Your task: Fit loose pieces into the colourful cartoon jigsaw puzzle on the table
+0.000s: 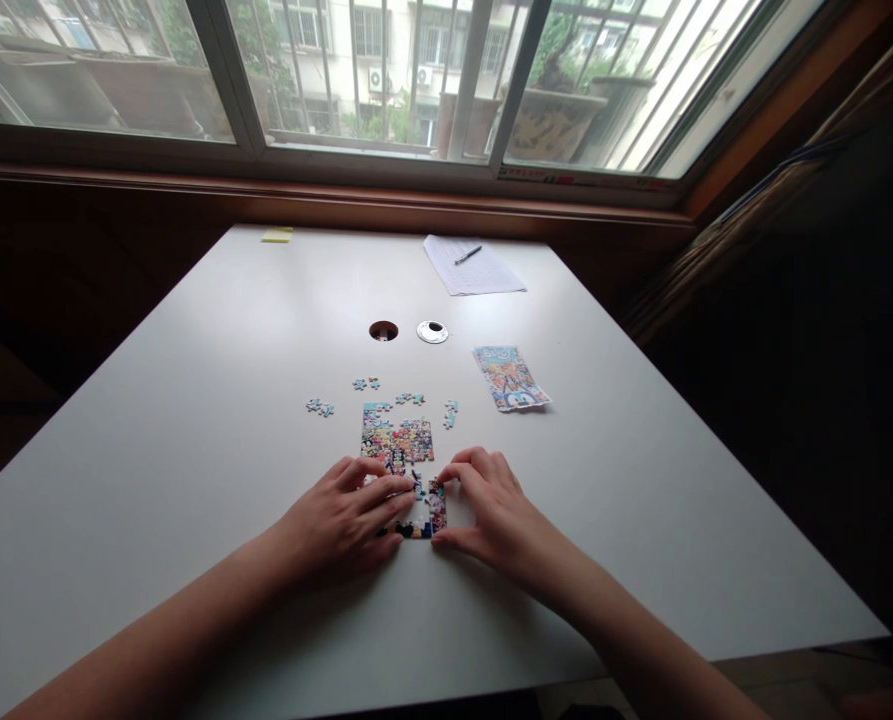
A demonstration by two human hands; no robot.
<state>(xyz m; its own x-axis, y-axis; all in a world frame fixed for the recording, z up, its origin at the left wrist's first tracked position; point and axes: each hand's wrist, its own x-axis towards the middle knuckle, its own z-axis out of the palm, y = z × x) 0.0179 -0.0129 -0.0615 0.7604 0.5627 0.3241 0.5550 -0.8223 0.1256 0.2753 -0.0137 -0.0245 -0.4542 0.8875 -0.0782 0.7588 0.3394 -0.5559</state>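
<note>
A partly joined jigsaw puzzle (397,435) with a colourful picture lies flat near the table's front. My left hand (352,510) rests over its lower left part, fingers spread and slightly bent, hiding some pieces. On the right, a narrow strip of joined puzzle pieces (438,508) sits at the puzzle's lower right edge. My right hand (491,505) grips this strip, fingertips at its upper end and thumb at its lower end. Between both hands, white tabletop shows through a gap inside the puzzle.
Loose puzzle pieces (320,407) lie left of the puzzle, with several more above and right. A picture sheet (511,378) lies farther right. Behind are a round hole (383,331), a metal cover (432,332), papers (472,270) with a pen (468,255), and yellow notes (276,235).
</note>
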